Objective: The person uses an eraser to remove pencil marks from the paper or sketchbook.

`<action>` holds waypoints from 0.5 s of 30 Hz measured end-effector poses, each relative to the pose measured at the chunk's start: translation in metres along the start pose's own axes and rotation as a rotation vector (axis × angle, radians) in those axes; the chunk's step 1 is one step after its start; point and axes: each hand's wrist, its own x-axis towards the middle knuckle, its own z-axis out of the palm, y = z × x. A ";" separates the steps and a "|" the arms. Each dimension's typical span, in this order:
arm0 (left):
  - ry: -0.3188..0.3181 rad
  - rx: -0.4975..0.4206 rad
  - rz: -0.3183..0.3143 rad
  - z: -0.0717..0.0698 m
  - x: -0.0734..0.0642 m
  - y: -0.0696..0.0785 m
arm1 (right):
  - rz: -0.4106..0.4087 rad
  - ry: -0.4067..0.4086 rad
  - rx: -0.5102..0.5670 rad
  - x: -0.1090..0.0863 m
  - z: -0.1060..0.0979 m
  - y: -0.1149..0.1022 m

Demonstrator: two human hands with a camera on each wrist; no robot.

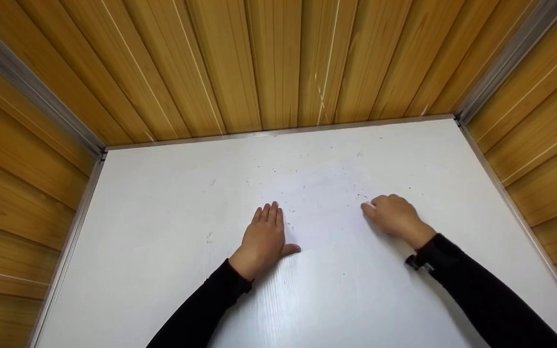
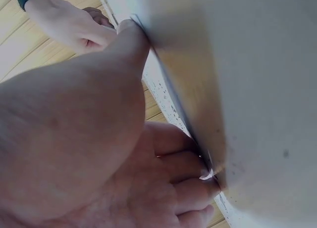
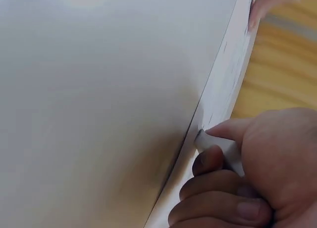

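A sheet of white paper [image 1: 324, 217] lies on the white table, its edges faint against the tabletop. My left hand [image 1: 265, 240] rests flat at the paper's left side, fingers straight and thumb spread over the near left corner. At the right edge of the sheet, my right hand [image 1: 394, 216] is curled. In the right wrist view this hand [image 3: 247, 183] pinches a white eraser [image 3: 227, 151] between thumb and fingers, its darkened tip close over the paper. The head view hides the eraser behind the hand. Small dark eraser crumbs [image 1: 363, 196] are scattered across the sheet.
The white tabletop [image 1: 162, 217] carries more crumbs and smudges beyond the paper. Yellow wood-plank walls [image 1: 278, 63] with grey metal corner posts [image 1: 505, 53] enclose its far, left and right sides.
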 end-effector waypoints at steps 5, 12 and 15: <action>-0.004 -0.012 0.004 0.001 -0.002 0.000 | 0.040 -0.012 -0.047 0.001 -0.009 0.008; -0.013 -0.006 -0.002 0.000 0.000 0.000 | -0.049 0.012 -0.031 -0.001 0.005 -0.044; -0.006 -0.008 -0.002 -0.001 0.000 0.000 | -0.134 0.017 -0.049 0.000 0.016 -0.080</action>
